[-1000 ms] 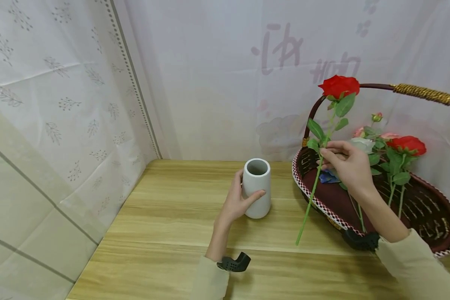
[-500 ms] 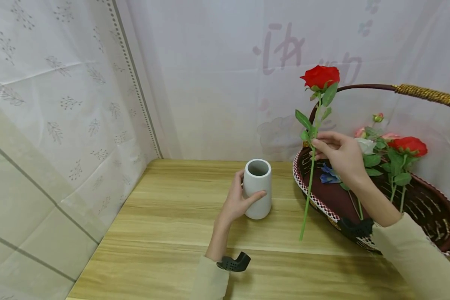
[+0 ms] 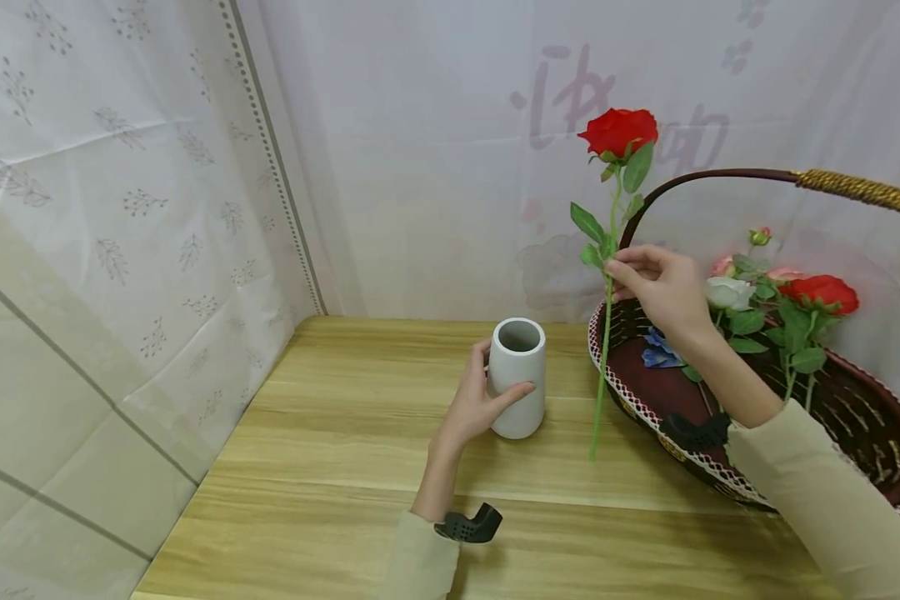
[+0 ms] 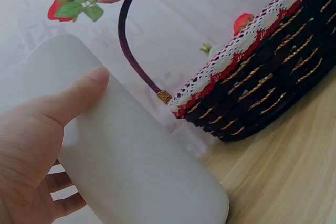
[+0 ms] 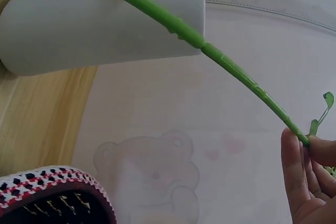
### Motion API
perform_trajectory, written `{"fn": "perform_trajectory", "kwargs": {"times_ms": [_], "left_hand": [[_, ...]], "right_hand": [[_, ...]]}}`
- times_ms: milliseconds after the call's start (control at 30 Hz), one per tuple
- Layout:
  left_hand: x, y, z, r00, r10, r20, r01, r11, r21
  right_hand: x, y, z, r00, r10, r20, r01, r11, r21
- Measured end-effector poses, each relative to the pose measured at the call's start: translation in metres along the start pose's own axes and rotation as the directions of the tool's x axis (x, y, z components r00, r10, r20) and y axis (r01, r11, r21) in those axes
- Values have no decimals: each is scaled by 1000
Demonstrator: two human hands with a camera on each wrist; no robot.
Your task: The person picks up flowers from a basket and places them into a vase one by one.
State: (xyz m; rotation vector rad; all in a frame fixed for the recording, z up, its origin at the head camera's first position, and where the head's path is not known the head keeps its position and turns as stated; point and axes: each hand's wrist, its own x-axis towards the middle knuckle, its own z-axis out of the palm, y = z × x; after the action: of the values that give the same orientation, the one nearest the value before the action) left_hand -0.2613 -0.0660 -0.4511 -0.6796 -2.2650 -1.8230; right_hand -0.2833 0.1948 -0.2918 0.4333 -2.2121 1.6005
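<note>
Your right hand (image 3: 671, 296) pinches a red rose (image 3: 618, 133).
Leaves (image 3: 587, 222) above the pinch; your left hand (image 3: 468, 408) grips a white vase (image 3: 517, 367); illegible pink lettering (image 3: 583, 90) behind.

Fingers (image 5: 294, 166) pinch a green stem (image 5: 239, 72) in front of a vase (image 5: 105, 30)
</note>
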Motion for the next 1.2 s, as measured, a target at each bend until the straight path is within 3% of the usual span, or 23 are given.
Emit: {"fn": "perform_trajectory", "kwargs": {"times_ms": [567, 867, 1000, 1200], "left_hand": [[1, -4, -1, 1000, 10, 3, -10, 1000, 4], [0, -3, -2, 1000, 12, 6, -12, 1000, -5], [0, -3, -2, 1000, 30, 6, -29, 999, -17], [0, -4, -3, 1000, 20, 19, -20, 1000, -8]], "right_hand": [[27, -27, 11, 995, -98, 35, 101, 991, -91], [39, -42, 22, 992, -107, 65, 115, 983, -140], [49, -47, 27, 992, -98, 77, 104, 991, -84], [64, -56, 32, 997, -20, 73, 14, 997, 71]]}}
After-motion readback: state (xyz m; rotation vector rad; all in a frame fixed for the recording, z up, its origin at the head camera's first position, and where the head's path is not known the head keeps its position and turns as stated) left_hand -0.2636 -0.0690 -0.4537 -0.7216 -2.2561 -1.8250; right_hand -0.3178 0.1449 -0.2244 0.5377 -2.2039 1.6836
